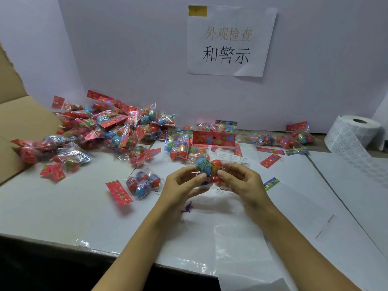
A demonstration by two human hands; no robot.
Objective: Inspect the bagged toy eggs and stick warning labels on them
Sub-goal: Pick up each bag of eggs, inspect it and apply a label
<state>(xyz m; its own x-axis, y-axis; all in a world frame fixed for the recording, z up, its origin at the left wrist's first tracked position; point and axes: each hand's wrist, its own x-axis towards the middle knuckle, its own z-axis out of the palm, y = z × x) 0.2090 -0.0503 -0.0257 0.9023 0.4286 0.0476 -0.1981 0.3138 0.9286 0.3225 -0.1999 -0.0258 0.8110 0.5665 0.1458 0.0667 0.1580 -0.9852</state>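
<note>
A clear bag of toy eggs [210,166] is held up above the middle of the white table [63,206], clamped between both hands. The left hand [184,183] is closed on the bag's left side, with the thumb pressed against a blue egg, while the right hand [239,179] is pinched on the right side, next to a red egg. The bag's red flowered header card [214,138] is seen standing upright above the hands.

A large heap of bagged eggs [100,131] is spread over the far left of the table, just beside a brown cardboard box [19,122] at the left edge. One single bag [142,183] is laid near the left hand, and a smaller group of bags [283,137] is found at the far right. A strip of white warning labels [233,159] is seen on the table just beyond the hands. A roll of label paper [354,133] is placed at the far right, with its tail unrolled toward the near side. A small purple toy figure [188,207] is partly hidden beneath the left wrist. A paper sign [228,40] with printed characters is fixed to the white back wall.
</note>
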